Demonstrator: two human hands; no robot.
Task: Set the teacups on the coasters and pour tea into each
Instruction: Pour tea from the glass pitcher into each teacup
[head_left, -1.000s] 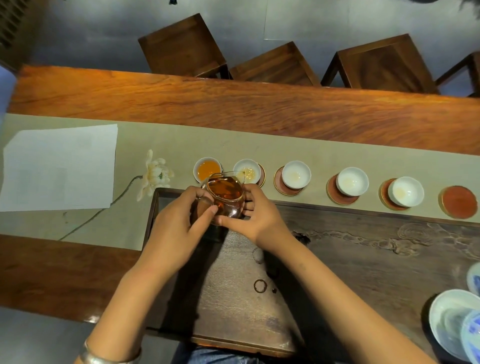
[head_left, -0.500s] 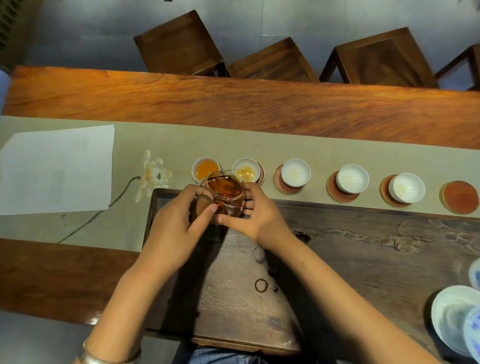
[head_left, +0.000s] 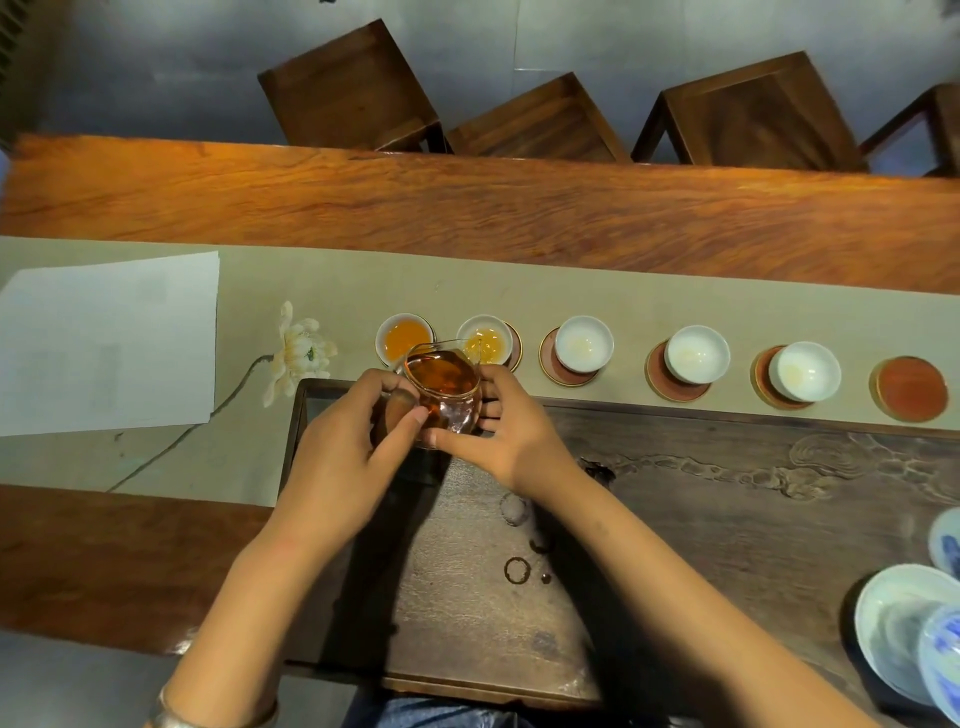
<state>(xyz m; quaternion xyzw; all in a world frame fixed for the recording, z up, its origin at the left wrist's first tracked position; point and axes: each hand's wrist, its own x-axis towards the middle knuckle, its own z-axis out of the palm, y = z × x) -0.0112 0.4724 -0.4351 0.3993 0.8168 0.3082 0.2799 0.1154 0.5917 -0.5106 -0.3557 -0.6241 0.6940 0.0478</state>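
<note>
A glass pitcher (head_left: 444, 392) of amber tea is tilted away from me, its lip over the second teacup (head_left: 484, 340), which holds a little pale tea. My left hand (head_left: 343, 447) grips the pitcher's left side and my right hand (head_left: 498, 421) holds its right side and base. The first teacup (head_left: 404, 335) at the left is full of orange tea. Three more white teacups (head_left: 583, 343) (head_left: 697, 354) (head_left: 804, 371) sit on red coasters and look nearly dry. A bare red coaster (head_left: 910, 387) ends the row at the right.
The cups stand on a beige runner (head_left: 571, 291) painted with a white flower (head_left: 298, 351). A dark wooden tea tray (head_left: 727, 493) lies under my arms. White paper (head_left: 109, 343) sits at the left. Blue-and-white bowls (head_left: 904, 623) stand at the right edge. Wooden stools (head_left: 550, 119) line the far side.
Both hands have held the pitcher tilted over the second cup, and the tea in that cup has risen slightly. The hands have barely shifted.
</note>
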